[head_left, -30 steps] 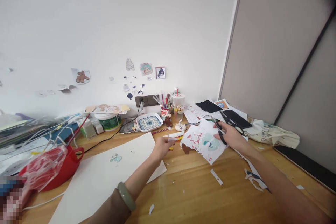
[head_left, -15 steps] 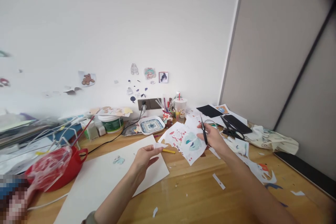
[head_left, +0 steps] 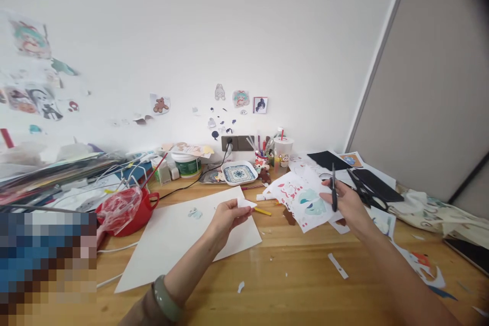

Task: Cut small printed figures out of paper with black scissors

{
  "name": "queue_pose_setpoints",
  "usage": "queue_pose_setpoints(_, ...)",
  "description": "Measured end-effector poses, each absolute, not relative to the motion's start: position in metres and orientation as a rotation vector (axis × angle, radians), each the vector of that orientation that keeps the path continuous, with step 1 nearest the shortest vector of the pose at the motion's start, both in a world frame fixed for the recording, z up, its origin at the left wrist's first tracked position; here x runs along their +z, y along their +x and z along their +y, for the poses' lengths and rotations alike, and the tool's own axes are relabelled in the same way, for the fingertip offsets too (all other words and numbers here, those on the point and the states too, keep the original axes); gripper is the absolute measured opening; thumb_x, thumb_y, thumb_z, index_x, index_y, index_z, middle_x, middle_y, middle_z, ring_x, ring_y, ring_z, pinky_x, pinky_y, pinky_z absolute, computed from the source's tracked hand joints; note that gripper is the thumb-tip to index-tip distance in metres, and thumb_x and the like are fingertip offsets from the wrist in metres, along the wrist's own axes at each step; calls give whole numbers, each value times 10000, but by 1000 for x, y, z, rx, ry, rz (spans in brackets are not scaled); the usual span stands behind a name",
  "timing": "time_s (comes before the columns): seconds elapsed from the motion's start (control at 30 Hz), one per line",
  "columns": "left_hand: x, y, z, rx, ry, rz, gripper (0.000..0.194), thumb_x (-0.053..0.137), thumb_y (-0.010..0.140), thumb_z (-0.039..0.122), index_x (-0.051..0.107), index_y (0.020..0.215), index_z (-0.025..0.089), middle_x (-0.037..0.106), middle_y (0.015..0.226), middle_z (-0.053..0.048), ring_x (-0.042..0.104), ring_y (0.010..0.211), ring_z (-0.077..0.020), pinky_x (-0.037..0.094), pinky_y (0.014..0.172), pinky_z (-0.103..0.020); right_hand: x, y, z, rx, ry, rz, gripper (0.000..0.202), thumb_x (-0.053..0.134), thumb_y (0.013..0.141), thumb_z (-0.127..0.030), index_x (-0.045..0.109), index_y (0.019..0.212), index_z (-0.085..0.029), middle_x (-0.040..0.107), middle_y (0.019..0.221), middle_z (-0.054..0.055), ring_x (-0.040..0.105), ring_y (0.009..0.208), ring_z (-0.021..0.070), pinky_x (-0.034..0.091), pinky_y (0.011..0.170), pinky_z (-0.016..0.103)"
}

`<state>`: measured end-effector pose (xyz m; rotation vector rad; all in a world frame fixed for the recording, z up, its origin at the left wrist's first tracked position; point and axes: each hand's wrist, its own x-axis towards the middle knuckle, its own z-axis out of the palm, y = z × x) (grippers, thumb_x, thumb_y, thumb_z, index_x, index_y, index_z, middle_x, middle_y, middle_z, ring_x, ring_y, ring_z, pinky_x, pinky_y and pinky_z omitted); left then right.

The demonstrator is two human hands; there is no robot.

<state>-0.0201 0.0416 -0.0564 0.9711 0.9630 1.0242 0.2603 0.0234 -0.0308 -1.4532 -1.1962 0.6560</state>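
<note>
My left hand [head_left: 228,218] pinches a small white piece of paper [head_left: 246,204] between thumb and fingers, above the edge of a large white sheet [head_left: 171,239]. On that sheet lies a small pale-blue cutout [head_left: 195,213]. My right hand [head_left: 346,202] is closed around black-handled scissors [head_left: 333,188], their blades pointing up. Behind and left of the scissors is a printed sheet [head_left: 300,196] with red and teal drawings; whether the right hand also grips it I cannot tell. A yellow stick-like object [head_left: 263,211] lies just beyond my left fingertips.
A red pot [head_left: 141,216] with plastic wrap stands at the left. Along the wall are a tub [head_left: 187,165], a patterned dish [head_left: 239,173] and a lidded cup [head_left: 283,150]. Other black scissors [head_left: 361,188] lie at right beside a phone [head_left: 378,185]. Paper scraps [head_left: 338,266] dot the table.
The view has turned left, so the things on the table appear further right. My left hand still holds the white paper piece, and my right hand still holds the scissors.
</note>
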Motion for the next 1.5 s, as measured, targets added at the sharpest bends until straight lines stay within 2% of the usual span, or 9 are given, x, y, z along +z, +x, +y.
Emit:
queue_pose_setpoints(0.13,-55,-25,43,1061,893,1004,97,598,675,199,593,723,115,654,875,-111,605,836,-162,454,739,-238,-29,265,21,637,-1377,-1139,385,583,643,-343,454,984,-219,439,502,-73,421,323,104,331,311,223)
queue_pose_setpoints(0.3,-56,-30,44,1116,881,1048,208,603,672,273,608,825,132,629,927,-88,583,813,-148,453,676,-235,-34,269,25,610,-1371,-1108,423,604,625,-382,472,991,-215,438,502,-66,420,317,111,330,302,235)
queue_pose_setpoints(0.67,-53,-28,42,1151,808,1053,227,705,541,223,558,686,128,653,782,-91,591,719,-132,424,674,-223,-65,263,47,496,-1554,-1148,412,564,601,-329,518,971,-155,606,869,60,565,609,176,398,443,225)
queue_pose_setpoints(0.87,-50,-28,39,1172,790,1043,273,713,535,297,607,730,137,642,789,-65,584,739,-142,423,651,-223,-73,259,53,383,-1702,-1265,367,579,539,-284,580,873,-130,636,824,96,586,723,259,434,594,303)
queue_pose_setpoints(1.03,-47,-26,34,1163,788,995,245,711,540,288,630,713,134,641,752,-59,556,687,-117,411,629,-216,-82,256,56,235,-1799,-1318,371,555,582,-267,555,937,-161,631,909,125,549,886,319,395,735,368)
queue_pose_setpoints(1.27,-47,-14,24,1119,766,904,180,704,538,221,586,638,131,660,748,-69,557,663,-100,418,646,-203,-74,254,50,92,-1760,-1313,525,607,581,-413,480,997,-119,531,1054,207,443,1017,396,332,806,479)
queue_pose_setpoints(1.33,-47,-8,18,1094,751,876,175,704,529,191,566,613,125,657,726,-78,556,629,-93,423,640,-200,-67,251,47,76,-1700,-1291,569,591,605,-461,443,1027,-111,494,1096,225,410,1054,388,321,826,481)
queue_pose_setpoints(1.43,-46,1,6,1050,732,850,177,704,519,167,554,599,115,649,707,-90,549,585,-89,426,615,-201,-57,240,38,182,-1569,-1331,470,516,691,-485,428,1021,-161,510,1094,163,507,960,301,404,762,402)
queue_pose_setpoints(1.5,-45,5,-2,1018,739,834,181,702,529,184,557,613,115,643,712,-89,541,585,-89,420,600,-202,-52,226,30,330,-1480,-1411,357,479,728,-485,474,918,-183,589,938,102,573,820,245,452,677,339)
